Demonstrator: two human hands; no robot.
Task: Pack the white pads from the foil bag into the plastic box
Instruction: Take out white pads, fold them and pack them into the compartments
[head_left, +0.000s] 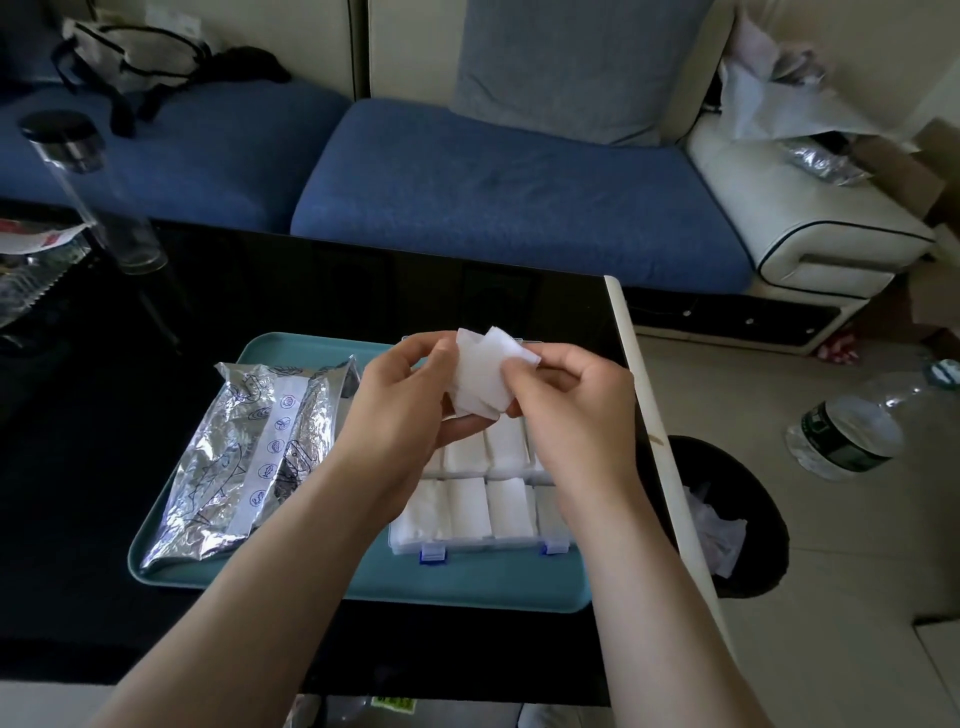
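Observation:
Both my hands hold a small stack of white pads (480, 376) above the plastic box (488, 543). My left hand (402, 400) grips the stack from the left and below. My right hand (571, 395) pinches its right edge with thumb and fingers. The clear box lies on the right half of a teal tray (363, 582); its visible compartments hold several white pads (470, 506), and its far part is hidden behind my hands. The crumpled foil bag (244, 457) lies on the tray's left half, its open mouth toward the box.
The tray sits on a black table (104, 415) with a white right edge. A tall clear bottle (88, 192) stands at the far left. A black bin (737, 519) and a plastic water bottle (852, 426) are on the floor to the right. A blue sofa is behind.

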